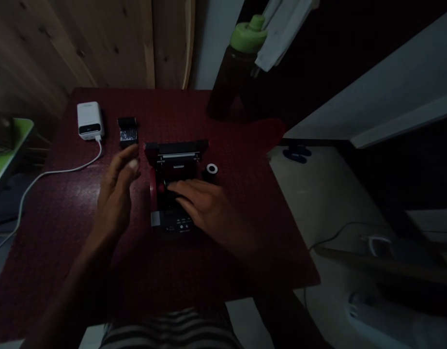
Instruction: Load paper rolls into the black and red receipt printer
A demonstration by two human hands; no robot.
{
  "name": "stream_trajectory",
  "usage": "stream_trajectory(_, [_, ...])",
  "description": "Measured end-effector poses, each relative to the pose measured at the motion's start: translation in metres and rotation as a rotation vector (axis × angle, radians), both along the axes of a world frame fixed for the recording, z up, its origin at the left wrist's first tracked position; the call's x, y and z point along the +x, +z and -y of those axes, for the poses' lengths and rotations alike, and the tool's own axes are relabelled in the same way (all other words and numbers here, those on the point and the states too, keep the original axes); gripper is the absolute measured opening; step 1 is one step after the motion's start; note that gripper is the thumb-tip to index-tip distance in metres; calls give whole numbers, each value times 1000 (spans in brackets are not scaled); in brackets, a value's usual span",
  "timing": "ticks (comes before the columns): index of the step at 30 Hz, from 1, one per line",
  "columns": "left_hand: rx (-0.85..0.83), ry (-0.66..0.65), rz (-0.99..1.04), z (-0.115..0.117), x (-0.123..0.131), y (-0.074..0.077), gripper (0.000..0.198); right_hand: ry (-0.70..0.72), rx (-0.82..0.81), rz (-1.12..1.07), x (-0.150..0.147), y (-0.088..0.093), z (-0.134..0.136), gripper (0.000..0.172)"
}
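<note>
A small red-and-black printer-like device (172, 225) stands on the dark red table with its lid (176, 148) raised. My right hand (205, 203) reaches into its open compartment from the right, fingers drawn together and pointing left. What the fingertips grip in the dark inside is hidden. My left hand (117, 189) hovers left of the device, fingers curved and apart, holding nothing. Just beyond its fingertips lies a black ribbon roll (128, 131) with a shiny, partly unwound strip. A dark roll with a white ring-shaped end (211, 168) sits right of the device.
At the back left, a white power bank (90, 120) has a white cable (70, 169) running off the table's left side. A tall dark bottle with a green lid (248, 36) stands at the back right. Dark slippers (296, 153) lie on the floor beyond the red table's (245, 271) right edge.
</note>
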State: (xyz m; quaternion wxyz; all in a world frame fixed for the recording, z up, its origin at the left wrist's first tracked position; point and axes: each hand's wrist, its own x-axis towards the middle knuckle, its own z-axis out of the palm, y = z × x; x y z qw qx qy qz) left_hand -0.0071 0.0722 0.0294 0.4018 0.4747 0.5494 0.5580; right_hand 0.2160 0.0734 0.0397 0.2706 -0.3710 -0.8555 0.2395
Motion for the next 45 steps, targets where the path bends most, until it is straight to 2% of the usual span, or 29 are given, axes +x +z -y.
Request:
stream_trajectory(3, [52,6,-4,-26,8,11,46,-65,119,-24,1,-5,11,37])
stream_trajectory(6, [53,6,35,-35,17,15,45,-150,209,6,1,-3,23,37])
stream_trajectory(10, [48,-12,63,-26,20,16,33,-216,358,73,-3,2,38,31])
stream_trajectory(13, [-4,8,62,-11,21,12,17,-262,478,93,-8,2,45,28])
stream_trajectory(14, [-42,29,64,-5,21,9,19,-284,499,92,-9,2,47,27])
stream_trajectory(17, [-195,95,92,17,22,-2,59,-324,474,95,-9,-2,53,23])
stream_trajectory(20, [-307,36,146,36,23,-12,71,-321,398,91,-7,-4,57,24])
stream_trajectory(24, [-357,-82,216,46,24,-12,69,-324,384,56,-5,-6,58,23])
stream_trajectory(32, [-378,-31,259,42,23,-14,73,-302,431,101,-5,-6,54,21])
stream_trajectory(37, [-382,-22,276,41,24,-10,72,-274,428,131,1,-4,53,23])
stream_trajectory(42, [-392,-19,182,42,23,-7,70,-247,402,172,4,-3,54,26])
stream_trajectory(45, [-386,-56,195,44,22,-7,70,-241,401,165,4,-4,54,26])
